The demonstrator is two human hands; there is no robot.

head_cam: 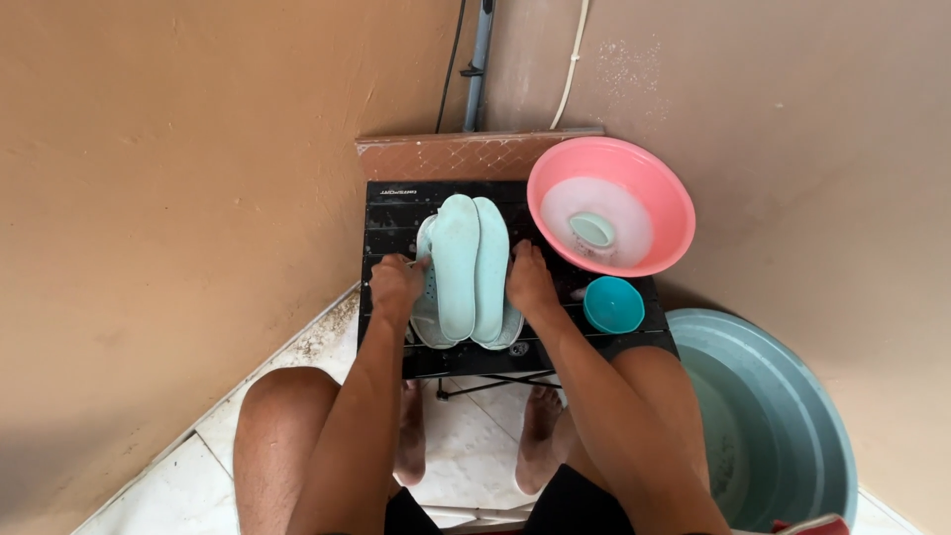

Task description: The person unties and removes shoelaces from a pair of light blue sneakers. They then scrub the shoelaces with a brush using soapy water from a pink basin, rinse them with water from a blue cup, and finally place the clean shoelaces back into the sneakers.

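Two pale-green insoles (473, 266) lie side by side, stacked on a light shoe (428, 319), at the middle of a small black slatted table (391, 213) — the left hand (396, 285) closed on the shoe's edge, the right hand (529, 279) pressed flat against the insoles, seemingly to steady them. A pink basin (656, 188) of soapy water sits at the far right corner — a teal cup (613, 304) beside it.

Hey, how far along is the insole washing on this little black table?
Done: soapy water stands in the pink basin, and two pale green insoles lie on the black table, over a light shoe. In hand: the left hand and right hand press at their sides. Left: no rinsing shows yet; the teal cup and big grey-green tub sit untouched.
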